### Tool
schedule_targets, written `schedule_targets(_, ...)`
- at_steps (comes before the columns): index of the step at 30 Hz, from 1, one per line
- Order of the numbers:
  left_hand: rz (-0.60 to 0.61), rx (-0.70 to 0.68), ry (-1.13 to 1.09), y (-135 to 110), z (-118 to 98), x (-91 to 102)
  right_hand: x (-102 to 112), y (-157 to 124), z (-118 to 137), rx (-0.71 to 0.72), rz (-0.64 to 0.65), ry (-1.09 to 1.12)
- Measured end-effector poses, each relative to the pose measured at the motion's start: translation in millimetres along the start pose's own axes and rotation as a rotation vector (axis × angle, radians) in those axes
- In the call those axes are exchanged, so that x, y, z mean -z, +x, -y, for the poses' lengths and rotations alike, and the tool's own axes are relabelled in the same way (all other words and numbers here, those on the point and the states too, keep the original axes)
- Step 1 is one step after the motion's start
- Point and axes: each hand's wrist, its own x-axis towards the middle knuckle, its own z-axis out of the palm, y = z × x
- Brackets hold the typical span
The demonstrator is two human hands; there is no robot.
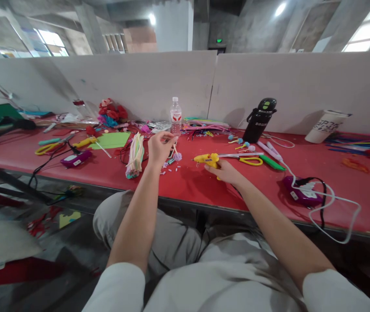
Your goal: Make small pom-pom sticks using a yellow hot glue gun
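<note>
My left hand (pixel 160 148) is raised a little over the red table (pixel 191 188), thumb and fingertips pinched together. From the pinch a short pale stem runs down to a small lilac pom-pom (pixel 177 157). My right hand (pixel 226 171) is wrapped round the handle of a yellow glue gun (pixel 207 158), whose nozzle points left towards the pom-pom. Small lilac bits (pixel 170 170) lie scattered below my left hand. Left of that hand rests a bundle of pastel pipe cleaners (pixel 136 155).
Behind stand a water bottle (pixel 176 117), a black flask (pixel 259 121) and a white cup (pixel 324 126). Yellow-handled scissors (pixel 251 161), a green strip (pixel 272 163) and small pom-poms on stems (pixel 251 148) lie right. Purple power boxes (pixel 302 191) trail cords. A low partition (pixel 133 82) backs the table.
</note>
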Motion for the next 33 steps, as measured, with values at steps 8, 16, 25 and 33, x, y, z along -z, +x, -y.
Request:
schedule_targets(8, 0.087, -0.004, 0.035, 1, -6, 11.5, 23, -5, -12, -0.095, -0.111, -0.193)
schedule_targets(16, 0.076, -0.035, 0.144, 2, -6, 19.2, 14, -60, 31, 0.217, -0.13, -0.193)
schedule_targets(25, 0.055, -0.067, 0.264, 5, -13, 27.5, -90, 43, 45, 0.226, 0.175, -0.448)
schedule_targets(33, 0.083, -0.078, 0.228, 5, -8, 22.5, -110, 62, 28, 0.235, 0.073, -0.462)
